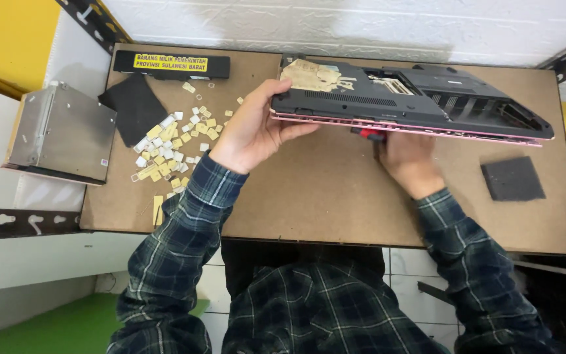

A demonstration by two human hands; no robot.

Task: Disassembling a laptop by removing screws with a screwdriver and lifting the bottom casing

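Plaid sleeves nearest, reaching over the brown worktop (335, 196). Left hand (251, 128) grips the left end of the laptop base (407, 98), thumb under, fingers on top. Right hand (409, 159) is under the base's front edge, closed on a red tool (369, 134). Base is tilted up, underside showing, at the worktop's far side. Left of base: scattered small chips (171, 141), dark pad (133, 105), metal drive (60, 131). Right of base: another pad (512, 178). Behind the chips: black bar (170, 64).
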